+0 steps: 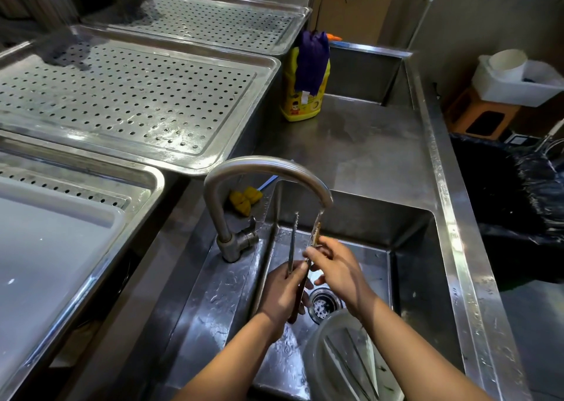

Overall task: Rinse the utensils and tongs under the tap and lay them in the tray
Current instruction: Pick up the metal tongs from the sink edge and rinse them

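Note:
Metal tongs (292, 242) stand upright over the sink (412, 266), tips up, under the curved tap (265, 168). Water runs from the spout onto the right arm of the tongs. My left hand (283, 293) grips the tongs near their hinge end. My right hand (335, 266) pinches the right arm of the tongs just below the spout. A clear plastic container (317, 348) in the sink's near corner holds several more metal utensils (351, 364). Perforated steel trays lie to the left, the nearest large one (128, 95) bare.
A yellow detergent bottle (300, 101) with a purple cloth over it stands on the counter behind the sink. Yellow sponge pieces (244, 200) lie by the tap base. The sink drain (323, 304) is below my hands. A white tray (45, 248) is at left, a black bin bag (503, 193) at right.

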A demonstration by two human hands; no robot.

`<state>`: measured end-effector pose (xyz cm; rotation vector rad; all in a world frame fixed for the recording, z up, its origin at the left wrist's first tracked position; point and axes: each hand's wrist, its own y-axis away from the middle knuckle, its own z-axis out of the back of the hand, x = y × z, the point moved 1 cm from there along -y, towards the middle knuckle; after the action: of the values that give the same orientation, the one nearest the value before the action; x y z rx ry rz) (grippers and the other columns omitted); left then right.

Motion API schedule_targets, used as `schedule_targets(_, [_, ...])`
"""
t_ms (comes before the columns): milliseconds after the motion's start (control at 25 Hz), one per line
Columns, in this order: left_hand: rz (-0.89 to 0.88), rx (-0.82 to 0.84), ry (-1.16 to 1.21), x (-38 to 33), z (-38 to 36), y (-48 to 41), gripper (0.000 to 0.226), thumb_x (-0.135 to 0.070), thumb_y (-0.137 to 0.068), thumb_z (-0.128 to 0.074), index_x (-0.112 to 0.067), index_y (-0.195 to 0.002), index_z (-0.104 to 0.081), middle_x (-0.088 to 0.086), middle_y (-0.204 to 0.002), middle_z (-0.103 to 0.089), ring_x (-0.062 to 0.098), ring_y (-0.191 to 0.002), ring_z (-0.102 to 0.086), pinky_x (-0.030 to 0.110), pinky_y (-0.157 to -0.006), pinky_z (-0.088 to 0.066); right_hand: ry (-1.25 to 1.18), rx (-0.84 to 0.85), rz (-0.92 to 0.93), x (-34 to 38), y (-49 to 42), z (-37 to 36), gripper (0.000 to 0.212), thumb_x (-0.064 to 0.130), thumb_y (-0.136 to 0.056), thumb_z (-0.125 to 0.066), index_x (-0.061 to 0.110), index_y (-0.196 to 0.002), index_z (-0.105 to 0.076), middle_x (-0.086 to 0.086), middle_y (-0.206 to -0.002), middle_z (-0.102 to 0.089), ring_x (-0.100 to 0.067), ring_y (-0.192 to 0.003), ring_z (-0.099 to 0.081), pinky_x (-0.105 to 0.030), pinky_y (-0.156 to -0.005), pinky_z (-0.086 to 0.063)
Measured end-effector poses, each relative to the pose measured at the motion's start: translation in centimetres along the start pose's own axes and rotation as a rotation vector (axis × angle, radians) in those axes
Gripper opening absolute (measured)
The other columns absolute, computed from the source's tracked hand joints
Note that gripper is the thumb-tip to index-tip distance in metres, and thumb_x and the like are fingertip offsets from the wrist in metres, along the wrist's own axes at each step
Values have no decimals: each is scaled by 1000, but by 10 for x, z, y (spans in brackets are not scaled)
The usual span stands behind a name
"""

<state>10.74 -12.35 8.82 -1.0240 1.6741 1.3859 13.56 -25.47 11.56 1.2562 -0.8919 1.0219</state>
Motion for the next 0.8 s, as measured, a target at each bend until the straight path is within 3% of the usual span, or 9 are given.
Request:
schedule_targets(120, [-37, -49, -53, -4, -1, 5, 13, -17, -90, -66, -21, -100, -72, 2, -66, -65, 17, -46, -54, 24, -41, -38, -86, 72, -68, 5, -6, -10, 32, -18, -82, -55, 4, -105, -59, -11, -89, -72, -19, -70, -72, -30, -51, -49])
schedule_targets(240, [0, -150, -85, -7, 3, 2, 18, -10, -88, -68, -28, -90, -70, -1, -61, -64, 11, -45, -53, 21, -41, -38, -45, -38, -63, 12, -17, -10, 10, 6, -94, -60, 10, -104, -63, -15, -94, -75, -32, -78, -73, -32, -54, -50])
schedule_targets(320, [-26, -175, -111, -5, 7, -1, 25, -8, -88, -68, -32, -85, -68, -8, -60, -66, 8, -49, -56, 19, -44, -41, -31, -97, -23, 15, -24, -10, 16, 24, -100, -57, 11, -100, -66, -15, -89, -75, -30, -72, -71, -33, -53, -54])
schedule_targets(400, [-61, -196, -157, -4, 9, -1, 28, -8, -87, -69, -35, -79, -69, -12, -60, -67, 3, -51, -57, 16, -46, -43, 37, -131, -10, 16, -27, -12, 19, 21, -99, -56, 8, -92, -68, -10, -80, -74, -24, -69, -70, -31, -51, -54])
schedule_targets(520, [-112, -213, -219, 0, 12, 0, 32, -9, -86, -69, -38, -72, -70, -10, -63, -67, -3, -52, -55, 16, -50, -47, 56, -83, -52, 10, -25, -16, 15, -2, -85, -54, 7, -87, -66, -7, -76, -70, -22, -69, -67, -28, -51, -53])
schedule_targets(600, [-130, -210, -271, 3, 12, -1, 37, -11, -86, -70, -42, -65, -68, -15, -59, -65, -4, -52, -54, 17, -53, -46, 3, -99, -94, 10, -27, -16, 14, 3, -89, -55, 9, -82, -66, -6, -70, -69, -22, -66, -66, -28, -50, -53])
schedule_targets(720, [-171, -217, -349, 5, 10, -5, 31, -15, -86, -69, -37, -65, -65, -15, -55, -60, -2, -54, -50, 24, -58, -46, -22, -190, -77, 14, -31, -13, 33, 27, -100, -53, 12, -74, -64, -4, -63, -63, -16, -55, -63, -32, -49, -56])
schedule_targets(800, [-199, -212, -385, 3, 9, -7, 31, -17, -85, -69, -42, -67, -66, -16, -55, -60, -2, -53, -48, 17, -54, -40, 25, -148, -63, 13, -30, -12, 24, 17, -97, -52, 12, -77, -63, -2, -64, -63, -11, -53, -63, -36, -53, -59])
